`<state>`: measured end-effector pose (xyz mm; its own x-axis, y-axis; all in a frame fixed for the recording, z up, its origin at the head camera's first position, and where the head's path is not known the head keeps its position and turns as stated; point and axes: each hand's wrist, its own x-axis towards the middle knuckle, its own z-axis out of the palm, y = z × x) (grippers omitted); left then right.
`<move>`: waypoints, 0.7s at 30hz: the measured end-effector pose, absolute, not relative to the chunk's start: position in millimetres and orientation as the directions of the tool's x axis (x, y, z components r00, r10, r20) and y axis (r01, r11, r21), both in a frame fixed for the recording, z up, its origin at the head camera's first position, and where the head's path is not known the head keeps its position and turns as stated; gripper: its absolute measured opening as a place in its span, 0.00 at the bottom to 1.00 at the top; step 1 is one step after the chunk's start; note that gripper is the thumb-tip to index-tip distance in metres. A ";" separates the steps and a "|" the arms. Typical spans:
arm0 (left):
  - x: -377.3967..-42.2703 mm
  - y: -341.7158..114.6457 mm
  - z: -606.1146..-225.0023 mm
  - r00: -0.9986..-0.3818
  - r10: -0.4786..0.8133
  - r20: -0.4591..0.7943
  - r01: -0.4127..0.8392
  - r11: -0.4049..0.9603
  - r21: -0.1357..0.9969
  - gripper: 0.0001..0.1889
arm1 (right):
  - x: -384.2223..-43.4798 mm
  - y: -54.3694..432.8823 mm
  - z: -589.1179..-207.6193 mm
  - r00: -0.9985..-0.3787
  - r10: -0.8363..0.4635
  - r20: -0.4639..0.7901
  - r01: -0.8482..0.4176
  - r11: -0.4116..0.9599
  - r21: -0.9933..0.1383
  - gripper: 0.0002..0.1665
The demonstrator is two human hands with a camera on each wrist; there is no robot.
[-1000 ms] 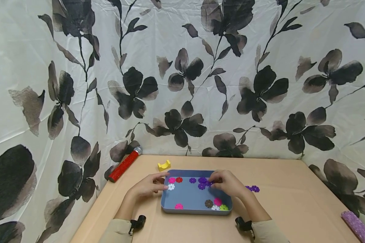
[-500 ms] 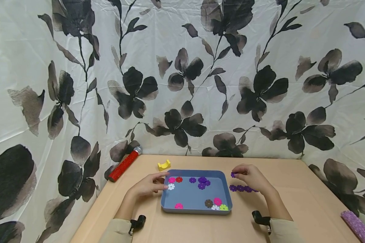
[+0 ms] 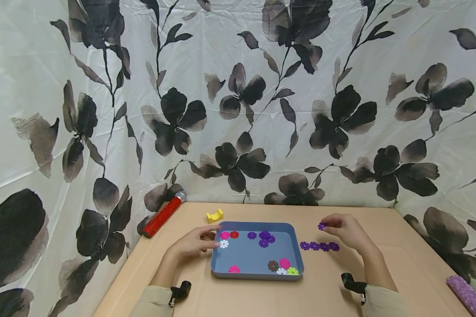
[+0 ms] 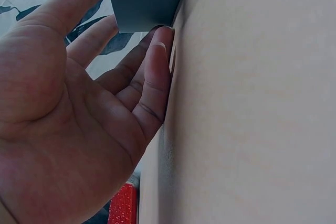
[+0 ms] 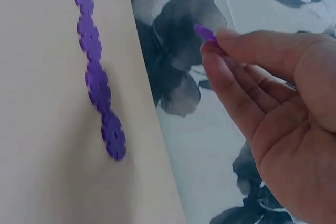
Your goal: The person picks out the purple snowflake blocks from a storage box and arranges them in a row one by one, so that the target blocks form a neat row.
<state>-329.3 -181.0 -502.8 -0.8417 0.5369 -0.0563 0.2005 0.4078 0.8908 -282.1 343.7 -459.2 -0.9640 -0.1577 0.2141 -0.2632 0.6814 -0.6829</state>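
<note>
My left hand [image 3: 193,240] grips the left side of a blue-grey tray [image 3: 257,277], with the tray's outer wall [image 4: 147,3] between its digits in the left wrist view. Between thumb and fingertips, my right hand [image 3: 348,231] pinches a purple flower-shaped disc [image 5: 203,32] above the table, right of the tray. Beneath it lies a row of several purple notched discs [image 3: 319,246], touching end to end. Inside the tray are a cluster of purple discs [image 3: 265,237], a red disc [image 3: 234,234], a brown disc [image 3: 273,265], and pink, white and lime ones.
Behind the tray stands a yellow curved piece [image 3: 214,215]. A red glittery tube [image 3: 163,216] lies at the table's back left edge, and a purple glittery roll [image 3: 469,296] at the far right. A floral cloth hangs behind the table [image 3: 404,251].
My right hand has moved from the tray to the right, carrying a purple disc over the row. The whole row is now uncovered. My left hand stays at the tray.
</note>
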 end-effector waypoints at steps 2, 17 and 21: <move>-329.1 -181.5 -502.4 -0.842 0.537 -0.056 0.200 0.408 0.891 0.35 | -280.3 347.5 -458.6 -0.965 -0.146 0.218 -0.256 0.704 -0.662 0.13; -331.6 -183.3 -505.7 -0.837 0.543 -0.059 0.210 0.420 0.883 0.36 | -272.9 381.7 -470.2 -0.977 -0.126 0.175 -0.207 0.773 -0.600 0.12; -331.7 -183.3 -506.0 -0.835 0.549 -0.045 0.221 0.408 0.886 0.35 | -270.0 388.2 -470.8 -0.981 -0.118 0.152 -0.187 0.766 -0.615 0.12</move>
